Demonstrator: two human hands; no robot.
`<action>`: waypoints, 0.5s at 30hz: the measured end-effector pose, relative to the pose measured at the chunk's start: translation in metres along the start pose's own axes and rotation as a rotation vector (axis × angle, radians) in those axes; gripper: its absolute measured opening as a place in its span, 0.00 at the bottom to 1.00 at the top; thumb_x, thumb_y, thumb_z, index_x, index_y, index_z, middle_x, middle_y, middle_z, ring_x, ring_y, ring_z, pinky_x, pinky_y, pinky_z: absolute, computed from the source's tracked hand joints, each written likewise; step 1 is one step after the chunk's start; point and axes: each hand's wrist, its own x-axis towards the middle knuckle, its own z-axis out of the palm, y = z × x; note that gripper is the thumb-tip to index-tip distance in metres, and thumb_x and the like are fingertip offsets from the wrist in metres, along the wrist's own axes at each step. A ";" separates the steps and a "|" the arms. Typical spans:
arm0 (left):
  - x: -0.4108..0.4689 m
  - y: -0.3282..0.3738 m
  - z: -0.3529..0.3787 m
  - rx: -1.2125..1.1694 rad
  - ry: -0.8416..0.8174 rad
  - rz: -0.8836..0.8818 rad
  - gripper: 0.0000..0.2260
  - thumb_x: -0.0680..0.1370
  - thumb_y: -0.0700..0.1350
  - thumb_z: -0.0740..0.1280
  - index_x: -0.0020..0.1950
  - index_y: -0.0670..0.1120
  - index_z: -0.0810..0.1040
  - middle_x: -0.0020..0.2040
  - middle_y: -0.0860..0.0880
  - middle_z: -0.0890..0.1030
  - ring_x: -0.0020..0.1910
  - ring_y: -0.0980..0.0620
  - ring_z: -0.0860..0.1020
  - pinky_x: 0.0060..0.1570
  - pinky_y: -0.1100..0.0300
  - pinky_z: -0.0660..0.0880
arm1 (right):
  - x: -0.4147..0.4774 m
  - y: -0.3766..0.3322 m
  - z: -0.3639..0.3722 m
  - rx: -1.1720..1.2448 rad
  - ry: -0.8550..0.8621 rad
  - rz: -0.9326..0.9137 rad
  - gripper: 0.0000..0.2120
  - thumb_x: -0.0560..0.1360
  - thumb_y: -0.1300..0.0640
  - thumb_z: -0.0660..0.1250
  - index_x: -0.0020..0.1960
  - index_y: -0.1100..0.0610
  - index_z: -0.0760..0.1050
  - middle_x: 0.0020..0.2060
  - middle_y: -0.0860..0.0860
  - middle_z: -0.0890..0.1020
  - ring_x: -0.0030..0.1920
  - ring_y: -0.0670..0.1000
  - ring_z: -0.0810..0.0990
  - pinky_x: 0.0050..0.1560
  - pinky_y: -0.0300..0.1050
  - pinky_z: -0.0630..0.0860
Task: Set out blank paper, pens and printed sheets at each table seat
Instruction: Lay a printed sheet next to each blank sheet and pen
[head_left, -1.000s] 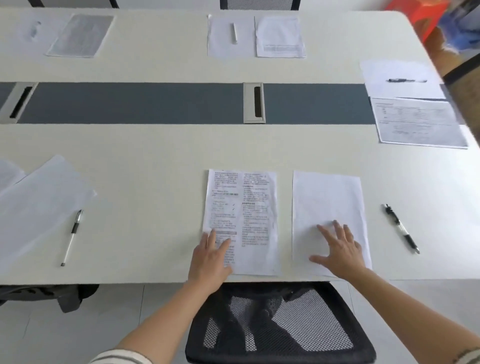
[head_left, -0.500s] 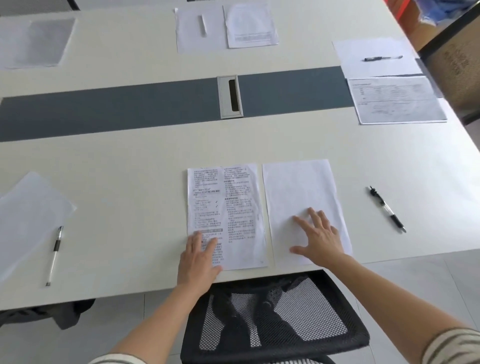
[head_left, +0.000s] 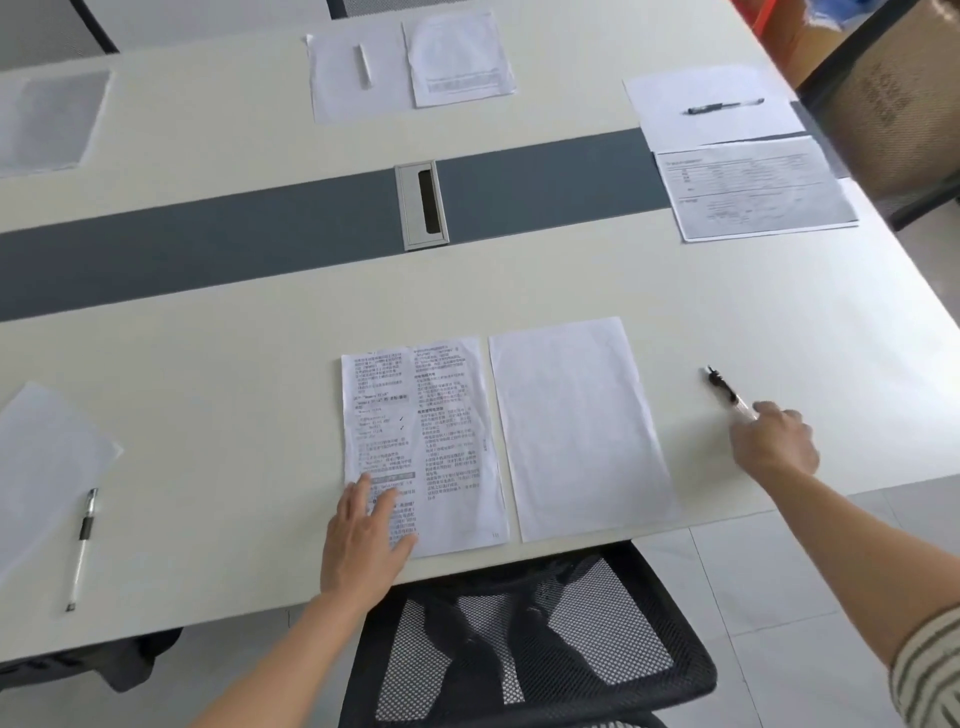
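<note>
Long cream table with grey centre strip, black mesh chair, pale tiled floor.

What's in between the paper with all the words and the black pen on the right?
The blank sheet lies between the printed sheet and the pen, then a bare strip of table. The head view shows it.

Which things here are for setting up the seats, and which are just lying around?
For the job:
- printed sheet, under the left hand
- blank paper beside it
- pen, at the right hand
- left seat's pen

Just lying about:
- cable slot in the table's grey strip
- mesh chair
- brown chair
</note>
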 end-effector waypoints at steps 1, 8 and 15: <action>-0.001 0.001 0.000 0.000 0.002 -0.007 0.28 0.76 0.57 0.65 0.74 0.50 0.65 0.78 0.43 0.55 0.77 0.43 0.54 0.72 0.48 0.61 | 0.002 0.006 -0.001 0.004 -0.026 0.023 0.18 0.78 0.54 0.59 0.66 0.55 0.73 0.62 0.61 0.75 0.63 0.63 0.72 0.61 0.55 0.71; -0.007 0.003 0.006 -0.019 0.009 -0.035 0.29 0.76 0.55 0.67 0.74 0.47 0.65 0.78 0.43 0.56 0.76 0.43 0.57 0.70 0.48 0.64 | -0.044 -0.058 0.007 0.256 -0.133 -0.301 0.12 0.73 0.57 0.68 0.57 0.56 0.79 0.49 0.55 0.85 0.53 0.58 0.81 0.53 0.48 0.74; -0.008 -0.003 0.012 -0.023 -0.032 -0.049 0.31 0.76 0.56 0.66 0.75 0.48 0.62 0.79 0.43 0.53 0.77 0.43 0.54 0.70 0.48 0.65 | -0.091 -0.112 0.057 0.178 -0.356 -0.386 0.12 0.73 0.56 0.66 0.56 0.55 0.75 0.47 0.52 0.85 0.47 0.56 0.82 0.48 0.48 0.78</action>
